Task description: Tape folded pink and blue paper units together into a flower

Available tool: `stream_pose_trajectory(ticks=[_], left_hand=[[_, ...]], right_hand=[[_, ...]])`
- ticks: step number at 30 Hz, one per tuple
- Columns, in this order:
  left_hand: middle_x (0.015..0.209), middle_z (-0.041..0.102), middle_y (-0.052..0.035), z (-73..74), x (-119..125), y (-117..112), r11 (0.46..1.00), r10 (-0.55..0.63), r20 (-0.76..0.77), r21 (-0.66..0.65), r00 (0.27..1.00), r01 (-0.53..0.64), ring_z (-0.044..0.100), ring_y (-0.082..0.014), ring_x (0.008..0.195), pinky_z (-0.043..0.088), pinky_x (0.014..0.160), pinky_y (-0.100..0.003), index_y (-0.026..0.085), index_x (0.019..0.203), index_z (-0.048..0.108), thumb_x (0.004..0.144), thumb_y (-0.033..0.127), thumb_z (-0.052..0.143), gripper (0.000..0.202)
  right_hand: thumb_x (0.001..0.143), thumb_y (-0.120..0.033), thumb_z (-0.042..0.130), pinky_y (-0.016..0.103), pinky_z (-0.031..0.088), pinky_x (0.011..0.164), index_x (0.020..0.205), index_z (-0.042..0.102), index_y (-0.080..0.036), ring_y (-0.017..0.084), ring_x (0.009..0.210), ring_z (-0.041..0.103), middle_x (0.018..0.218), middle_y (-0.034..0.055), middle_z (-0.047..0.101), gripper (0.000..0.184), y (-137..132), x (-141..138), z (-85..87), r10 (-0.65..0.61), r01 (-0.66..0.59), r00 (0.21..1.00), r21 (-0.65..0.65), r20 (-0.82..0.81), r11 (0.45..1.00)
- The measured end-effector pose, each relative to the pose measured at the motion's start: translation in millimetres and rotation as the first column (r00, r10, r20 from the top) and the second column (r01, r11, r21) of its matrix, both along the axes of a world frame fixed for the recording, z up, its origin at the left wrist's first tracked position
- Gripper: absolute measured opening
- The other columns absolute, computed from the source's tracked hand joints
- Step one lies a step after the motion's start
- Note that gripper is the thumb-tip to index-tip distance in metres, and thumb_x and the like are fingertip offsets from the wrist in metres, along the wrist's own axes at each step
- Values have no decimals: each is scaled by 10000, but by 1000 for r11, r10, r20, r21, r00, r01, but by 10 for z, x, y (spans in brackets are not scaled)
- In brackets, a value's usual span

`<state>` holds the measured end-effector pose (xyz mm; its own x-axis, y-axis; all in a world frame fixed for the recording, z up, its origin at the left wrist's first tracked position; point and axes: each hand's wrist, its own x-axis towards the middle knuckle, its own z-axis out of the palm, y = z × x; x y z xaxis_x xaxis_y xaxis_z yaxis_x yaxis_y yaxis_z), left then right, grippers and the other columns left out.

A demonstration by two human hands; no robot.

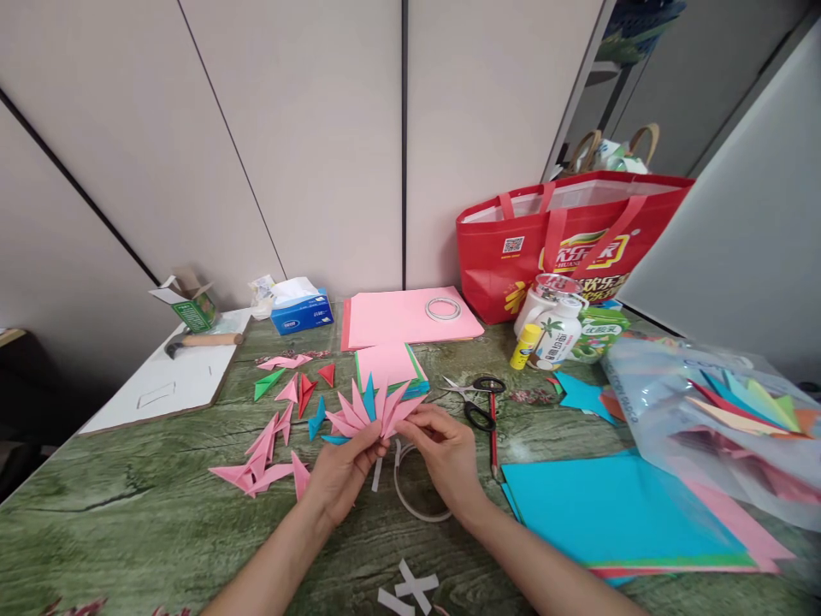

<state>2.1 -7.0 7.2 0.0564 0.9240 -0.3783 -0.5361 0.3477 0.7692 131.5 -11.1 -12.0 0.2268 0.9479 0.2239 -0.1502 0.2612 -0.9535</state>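
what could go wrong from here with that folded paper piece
The left hand grips the pink and blue paper fan near its base, with the right hand at its right side; squeezing hard might crease the points. The scissors lie with blades parted beyond the right hand, so a careless reach could nick a finger. The white ring lies below the hands and might get knocked.

This is an indoor craft corner: a green wood-grain table (160, 505) against pale panelled walls (308, 128) holds blue rectangular paper sheets (609, 505), black-handled metal scissors (473, 392) and a yellow cylindrical glue stick (526, 346). The blue cardboard tissue box (303, 316) and red two-handled shopping bag (497, 278) suggest a home, though little of the room shows.
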Motion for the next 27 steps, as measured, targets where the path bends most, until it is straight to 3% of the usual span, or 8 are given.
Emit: stream_pose_trajectory(ticks=[7, 13, 21, 27], left_hand=[[561, 663, -37, 4, 0, -9, 1000, -12, -11, 22, 1000, 13, 587, -98, 501, 498, 485, -171, 86, 567, 687, 468, 166, 814, 180], [573, 665, -31, 11, 5, -26, 1000, 8, -3, 30, 1000, -8, 584, -94, 507, 501, 493, -169, 93, 580, 690, 496, 172, 803, 161], [567, 660, -21, 19, 25, -32, 998, 36, -30, 57, 999, -34, 574, -89, 489, 489, 478, -169, 93, 583, 673, 476, 150, 806, 180], [581, 661, -30, 4, 29, -45, 996, 13, -37, 85, 999, -10, 587, -102, 509, 493, 488, -183, 89, 605, 668, 529, 168, 785, 161]], right_hand=[[597, -291, 733, 305, 504, 628, 620, 681, -180, 155, 588, 588, 630, 6, 660, 124, 37, 17, -24, 131, -162, 973, -160, -191, 974], [616, -231, 716, 255, 465, 603, 608, 689, -172, 141, 608, 570, 651, 17, 664, 65, 38, 34, 4, 100, -101, 995, -57, -25, 993], [576, -244, 743, 260, 482, 600, 599, 671, -166, 138, 574, 574, 608, 4, 652, 108, 21, 4, -22, 128, -151, 979, -138, -159, 979], [625, -239, 711, 247, 467, 594, 610, 637, -159, 127, 576, 564, 602, -3, 629, 110, 21, 4, -15, 134, -147, 984, -113, -113, 983]])
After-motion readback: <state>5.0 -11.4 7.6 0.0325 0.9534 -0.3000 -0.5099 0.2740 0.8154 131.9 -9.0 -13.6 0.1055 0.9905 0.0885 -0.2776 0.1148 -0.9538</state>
